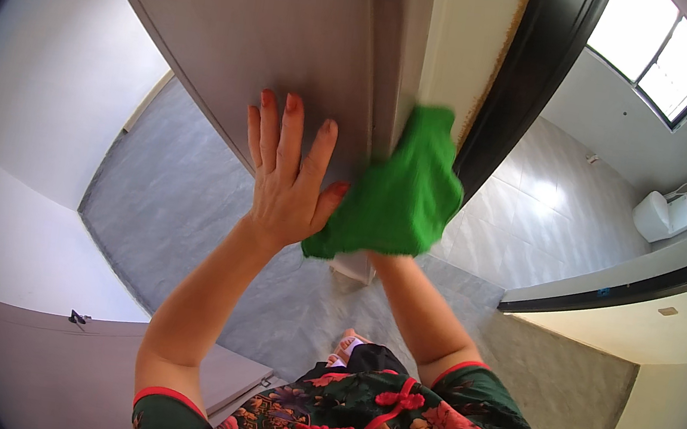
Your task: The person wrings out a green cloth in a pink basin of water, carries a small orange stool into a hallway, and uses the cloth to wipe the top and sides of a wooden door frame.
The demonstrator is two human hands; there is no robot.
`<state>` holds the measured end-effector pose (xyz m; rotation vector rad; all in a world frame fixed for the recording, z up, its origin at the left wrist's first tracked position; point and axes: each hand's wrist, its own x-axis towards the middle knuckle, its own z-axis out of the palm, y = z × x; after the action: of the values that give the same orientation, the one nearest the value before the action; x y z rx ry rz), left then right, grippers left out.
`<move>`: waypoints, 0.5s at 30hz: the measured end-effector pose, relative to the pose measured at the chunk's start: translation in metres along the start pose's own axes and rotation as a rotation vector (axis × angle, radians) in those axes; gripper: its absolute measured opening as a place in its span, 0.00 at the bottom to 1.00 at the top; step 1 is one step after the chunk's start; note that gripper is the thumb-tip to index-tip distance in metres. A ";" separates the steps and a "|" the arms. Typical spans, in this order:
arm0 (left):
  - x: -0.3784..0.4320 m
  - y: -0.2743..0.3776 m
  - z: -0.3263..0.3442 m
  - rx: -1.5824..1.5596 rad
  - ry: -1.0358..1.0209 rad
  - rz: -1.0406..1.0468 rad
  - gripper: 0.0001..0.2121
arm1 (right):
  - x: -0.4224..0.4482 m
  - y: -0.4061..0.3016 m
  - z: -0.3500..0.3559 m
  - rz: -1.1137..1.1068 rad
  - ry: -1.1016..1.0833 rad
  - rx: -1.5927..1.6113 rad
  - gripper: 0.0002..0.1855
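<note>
A green cloth (408, 190) covers my right hand (413, 178), which lies against the edge of a grey-brown door or panel frame (389, 90). The fingers of that hand are hidden under the cloth, and the cloth looks slightly blurred. Just to the left, my left hand (291, 168) rests with spread fingers flat on the broad face of the grey-brown panel (245, 19). Its thumb reaches close to the cloth's left edge. To the right of the cloth stands a black door frame (524, 75), with a cream wall strip (470, 42) between.
A tiled bathroom floor (534, 200) lies beyond the black frame, with a white toilet (662, 217) and a window (657, 54). Grey flooring (175, 160) extends around my feet (345, 348). A second door with a black handle (79, 318) is at the lower left.
</note>
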<state>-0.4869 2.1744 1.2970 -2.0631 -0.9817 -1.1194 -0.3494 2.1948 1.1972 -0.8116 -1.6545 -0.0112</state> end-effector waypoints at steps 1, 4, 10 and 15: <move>-0.006 -0.002 0.001 0.005 -0.060 0.005 0.31 | -0.032 0.010 0.010 0.076 -0.018 -0.011 0.22; -0.011 -0.006 0.010 0.024 -0.007 0.052 0.31 | -0.133 0.037 0.038 0.380 -0.095 -0.051 0.22; -0.009 -0.007 0.016 0.032 0.030 0.065 0.29 | -0.214 0.057 0.048 0.881 -0.257 -0.105 0.22; -0.025 0.000 0.007 -0.011 -0.075 0.042 0.28 | -0.107 0.025 0.024 0.470 -0.079 -0.054 0.22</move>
<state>-0.4931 2.1712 1.2718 -2.1385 -0.9654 -1.0352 -0.3547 2.1709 1.0879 -1.2390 -1.5058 0.3092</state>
